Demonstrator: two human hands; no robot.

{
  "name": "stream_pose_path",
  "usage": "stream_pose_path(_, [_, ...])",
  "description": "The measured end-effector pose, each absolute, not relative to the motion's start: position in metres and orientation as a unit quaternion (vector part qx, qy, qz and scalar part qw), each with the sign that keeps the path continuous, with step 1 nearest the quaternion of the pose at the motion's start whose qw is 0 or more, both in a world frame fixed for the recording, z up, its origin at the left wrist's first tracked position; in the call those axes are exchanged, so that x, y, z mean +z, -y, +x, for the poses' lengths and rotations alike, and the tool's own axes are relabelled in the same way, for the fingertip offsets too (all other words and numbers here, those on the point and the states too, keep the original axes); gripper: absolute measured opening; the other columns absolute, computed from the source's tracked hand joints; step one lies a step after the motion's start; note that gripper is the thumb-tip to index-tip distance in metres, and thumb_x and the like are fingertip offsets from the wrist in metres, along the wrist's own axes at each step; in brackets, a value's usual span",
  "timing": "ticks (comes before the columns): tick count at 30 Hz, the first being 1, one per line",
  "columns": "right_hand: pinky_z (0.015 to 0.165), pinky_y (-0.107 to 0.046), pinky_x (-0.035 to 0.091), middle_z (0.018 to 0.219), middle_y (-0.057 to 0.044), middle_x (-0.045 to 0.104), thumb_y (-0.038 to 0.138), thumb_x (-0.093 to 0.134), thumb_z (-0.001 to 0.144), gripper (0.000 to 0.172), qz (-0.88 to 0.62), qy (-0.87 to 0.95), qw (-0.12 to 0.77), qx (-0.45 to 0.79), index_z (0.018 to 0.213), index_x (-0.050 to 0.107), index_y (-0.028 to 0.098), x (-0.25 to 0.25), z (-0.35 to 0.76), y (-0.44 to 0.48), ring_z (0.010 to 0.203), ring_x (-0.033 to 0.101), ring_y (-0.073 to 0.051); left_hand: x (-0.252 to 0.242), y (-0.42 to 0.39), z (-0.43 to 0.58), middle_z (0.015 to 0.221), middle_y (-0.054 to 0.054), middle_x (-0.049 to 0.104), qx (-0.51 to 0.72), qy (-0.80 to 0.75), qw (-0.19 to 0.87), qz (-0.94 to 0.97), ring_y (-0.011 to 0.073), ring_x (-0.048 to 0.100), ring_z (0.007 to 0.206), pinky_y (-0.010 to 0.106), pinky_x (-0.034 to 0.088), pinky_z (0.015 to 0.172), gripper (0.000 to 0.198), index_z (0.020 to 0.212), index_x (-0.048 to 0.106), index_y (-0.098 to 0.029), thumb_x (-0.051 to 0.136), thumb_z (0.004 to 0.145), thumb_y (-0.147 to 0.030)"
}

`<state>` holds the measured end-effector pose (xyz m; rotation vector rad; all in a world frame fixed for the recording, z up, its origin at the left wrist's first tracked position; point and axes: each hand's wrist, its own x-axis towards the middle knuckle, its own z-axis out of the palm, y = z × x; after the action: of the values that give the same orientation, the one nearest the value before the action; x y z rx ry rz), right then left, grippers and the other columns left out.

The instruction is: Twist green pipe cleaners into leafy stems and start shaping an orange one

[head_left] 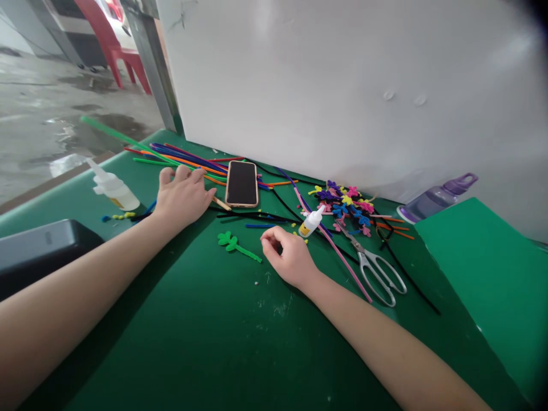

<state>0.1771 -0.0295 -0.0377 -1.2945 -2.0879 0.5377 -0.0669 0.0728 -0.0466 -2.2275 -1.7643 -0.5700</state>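
Observation:
My left hand [184,194] reaches over a bundle of coloured pipe cleaners [184,156], fingers bent and apart. A long green pipe cleaner [124,137] runs behind its fingertips, its far end raised over the table edge. Whether the fingertips touch it is hidden. My right hand [291,255] rests on the table with its fingers curled in, nothing visible in them. Just left of it lies a green pipe-cleaner sprig [235,245] with looped leaves and a short stem. A small white glue bottle [311,222] stands tilted behind the right hand.
A phone [242,184] lies between the hands. Scissors [379,271], pipe-cleaner flowers [346,202] and a purple water bottle [436,200] are at the right, beside a green sheet [492,285]. A larger glue bottle [115,189] and a dark case [47,251] sit left.

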Motion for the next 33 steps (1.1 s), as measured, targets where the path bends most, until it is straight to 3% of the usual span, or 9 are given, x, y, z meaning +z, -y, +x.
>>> stream_pose_path(5, [0.061, -0.024, 0.041, 0.07, 0.0, 0.063, 0.024, 0.045, 0.087, 0.012, -0.491, 0.788, 0.311, 0.204, 0.086, 0.056, 0.019, -0.0375, 0.1767, 0.0291, 0.063, 0.057, -0.012, -0.0434, -0.0721, -0.0654, 0.128, 0.016, 0.053, -0.214, 0.585, 0.131, -0.771, 0.037, 0.033, 0.124, 0.053, 0.01, 0.104, 0.049, 0.129, 0.047, -0.012, 0.032, 0.089, -0.035])
stream_pose_path(9, [0.06, -0.024, 0.04, 0.069, 0.0, 0.062, 0.025, 0.045, 0.086, 0.012, -0.49, 0.79, 0.304, 0.208, 0.087, 0.057, 0.019, -0.0375, 0.1772, 0.029, 0.063, 0.056, -0.013, -0.0436, -0.0715, -0.0654, 0.13, 0.011, 0.054, -0.243, 0.597, 0.12, -0.755, 0.0415, 0.021, 0.129, 0.06, 0.012, 0.099, 0.045, 0.128, 0.05, -0.02, 0.037, 0.088, -0.032])
stream_pose_path(16, [0.061, -0.025, 0.04, 0.069, 0.0, 0.062, 0.025, 0.046, 0.086, 0.013, -0.486, 0.794, 0.295, 0.214, 0.087, 0.057, 0.02, -0.0374, 0.1775, 0.0282, 0.064, 0.056, -0.013, -0.0467, -0.0731, -0.0679, 0.127, 0.02, 0.05, -0.216, 0.602, 0.082, -0.765, 0.0441, 0.033, 0.12, 0.059, 0.03, 0.088, 0.047, 0.122, 0.053, -0.012, 0.031, 0.089, -0.036])
stream_pose_path(22, [0.061, -0.025, 0.04, 0.069, 0.001, 0.062, 0.024, 0.046, 0.085, 0.012, -0.484, 0.798, 0.288, 0.213, 0.087, 0.057, 0.02, -0.0375, 0.1778, 0.028, 0.064, 0.056, -0.013, -0.0456, -0.0725, -0.069, 0.124, 0.022, 0.048, -0.2, 0.64, 0.094, -0.736, 0.044, 0.04, 0.115, 0.057, 0.033, 0.087, 0.051, 0.127, 0.047, -0.013, 0.033, 0.088, -0.042])
stream_pose_path(33, [0.061, -0.024, 0.039, 0.068, 0.001, 0.062, 0.023, 0.046, 0.086, 0.012, -0.483, 0.801, 0.286, 0.21, 0.087, 0.057, 0.019, -0.0383, 0.1781, 0.028, 0.063, 0.055, -0.012, -0.0476, -0.08, -0.0731, 0.107, 0.019, 0.055, -0.178, 0.609, 0.128, -0.762, 0.0336, 0.05, 0.105, 0.042, 0.043, 0.083, 0.044, 0.122, 0.049, -0.01, 0.034, 0.088, -0.035])
